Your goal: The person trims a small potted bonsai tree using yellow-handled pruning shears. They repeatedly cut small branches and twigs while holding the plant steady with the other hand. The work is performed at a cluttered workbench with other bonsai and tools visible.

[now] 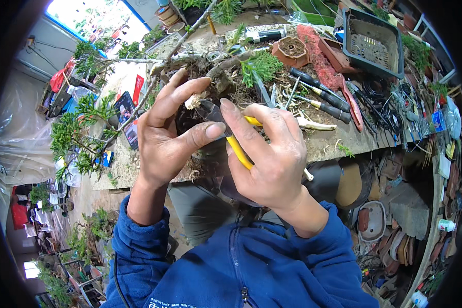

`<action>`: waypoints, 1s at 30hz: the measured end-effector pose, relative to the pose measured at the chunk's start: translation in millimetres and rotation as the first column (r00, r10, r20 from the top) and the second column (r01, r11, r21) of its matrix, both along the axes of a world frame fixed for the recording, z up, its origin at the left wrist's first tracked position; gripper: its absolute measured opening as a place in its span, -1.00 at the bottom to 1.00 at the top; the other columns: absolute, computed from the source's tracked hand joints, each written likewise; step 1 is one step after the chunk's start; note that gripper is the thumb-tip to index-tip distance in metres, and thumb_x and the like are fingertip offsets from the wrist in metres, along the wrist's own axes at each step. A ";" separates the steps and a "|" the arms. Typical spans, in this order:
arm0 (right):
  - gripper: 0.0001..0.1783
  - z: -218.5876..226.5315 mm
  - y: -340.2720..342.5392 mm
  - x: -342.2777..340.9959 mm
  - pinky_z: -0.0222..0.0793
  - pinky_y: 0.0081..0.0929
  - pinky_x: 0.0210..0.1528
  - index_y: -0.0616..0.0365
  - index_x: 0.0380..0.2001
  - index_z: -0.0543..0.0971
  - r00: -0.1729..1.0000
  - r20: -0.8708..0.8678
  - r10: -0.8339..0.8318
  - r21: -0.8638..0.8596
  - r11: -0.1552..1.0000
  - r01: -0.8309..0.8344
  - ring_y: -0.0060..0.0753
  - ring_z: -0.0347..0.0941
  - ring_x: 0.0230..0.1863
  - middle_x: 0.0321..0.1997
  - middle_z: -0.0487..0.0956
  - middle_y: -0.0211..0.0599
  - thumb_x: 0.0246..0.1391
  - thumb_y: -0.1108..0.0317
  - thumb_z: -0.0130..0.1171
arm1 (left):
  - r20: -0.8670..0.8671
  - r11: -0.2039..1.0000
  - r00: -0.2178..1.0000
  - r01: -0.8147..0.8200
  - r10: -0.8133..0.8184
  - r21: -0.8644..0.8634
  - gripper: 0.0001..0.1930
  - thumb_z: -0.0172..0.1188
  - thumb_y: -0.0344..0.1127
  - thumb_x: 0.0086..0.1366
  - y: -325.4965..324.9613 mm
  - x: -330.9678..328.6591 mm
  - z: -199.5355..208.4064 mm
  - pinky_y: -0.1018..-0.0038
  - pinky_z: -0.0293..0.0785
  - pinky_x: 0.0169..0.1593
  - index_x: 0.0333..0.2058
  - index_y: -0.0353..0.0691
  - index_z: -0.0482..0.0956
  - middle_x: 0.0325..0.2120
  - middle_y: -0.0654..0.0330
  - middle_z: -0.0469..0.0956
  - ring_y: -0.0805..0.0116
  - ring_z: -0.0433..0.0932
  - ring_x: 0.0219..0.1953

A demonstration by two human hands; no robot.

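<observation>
My right hand (272,159) is closed around a pair of yellow-handled pliers (237,149), with the dark jaws pointing up and left. The jaws meet a pale, frayed wood stub (194,101) on a juniper bonsai (187,62). My left hand (161,131) curls about the stub from the left, its index fingertip against the wood. Its thumb lies along the pliers' head. Part of the trunk is hidden behind my hands. Green foliage (79,131) hangs from branches to the left.
Beyond my hands, an octagonal clay pot (291,50) stands on the workbench (323,141). Dark-handled tools (326,97), red-handled pliers (352,105) and a black plastic basket (373,43) lie to the right. A phone (126,115) rests at the left. Shallow pots (371,220) sit below the bench.
</observation>
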State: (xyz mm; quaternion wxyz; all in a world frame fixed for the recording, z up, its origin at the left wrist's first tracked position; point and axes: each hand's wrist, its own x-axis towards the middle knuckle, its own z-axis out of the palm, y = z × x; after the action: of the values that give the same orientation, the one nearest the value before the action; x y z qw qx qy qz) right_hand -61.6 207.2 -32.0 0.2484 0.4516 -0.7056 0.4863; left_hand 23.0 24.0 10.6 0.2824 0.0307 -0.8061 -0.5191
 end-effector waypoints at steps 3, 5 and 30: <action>-0.23 3.3 -0.3 -11.3 0.53 -0.19 -0.09 0.04 0.23 0.70 0.996 -0.062 0.059 -0.012 0.998 -0.060 -0.05 0.56 -0.18 -0.11 0.62 -0.15 -0.23 0.53 0.39 | -0.009 1.000 1.000 0.016 -0.016 -0.006 -0.25 0.68 -0.25 0.08 0.5 0.6 2.5 0.19 0.23 0.49 0.23 -0.39 0.60 0.25 -0.09 0.58 0.04 0.33 0.47; -0.22 6.3 3.3 -21.6 0.54 -0.20 -0.17 0.09 0.20 0.70 0.989 -0.081 0.126 0.015 0.992 -0.125 -0.07 0.59 -0.25 -0.16 0.64 -0.15 -0.27 0.57 0.37 | -0.010 0.997 1.000 0.025 -0.024 0.067 -0.22 0.67 -0.28 0.10 2.4 1.2 3.6 0.23 0.26 0.46 0.26 -0.43 0.53 0.24 -0.09 0.56 0.08 0.38 0.42; -0.26 43.3 40.7 -95.2 0.55 -0.61 -0.11 0.23 0.37 0.55 0.222 0.846 0.484 -0.107 0.562 -0.820 -0.66 0.58 -0.24 -0.06 0.75 -0.29 0.02 0.57 0.27 | -0.037 0.981 0.992 0.123 -0.119 0.147 -0.46 0.61 -0.26 0.13 -37.4 10.5 -8.8 0.30 0.35 0.39 -0.01 -0.38 0.55 0.24 -0.09 0.55 0.23 0.49 0.33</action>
State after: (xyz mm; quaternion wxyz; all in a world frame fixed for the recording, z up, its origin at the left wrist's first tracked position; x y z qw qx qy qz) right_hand -156.8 247.9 11.3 -0.4233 0.4718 -0.5444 0.5494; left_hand 33.5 -13.5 1.8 0.2586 -0.0046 -0.7614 -0.5944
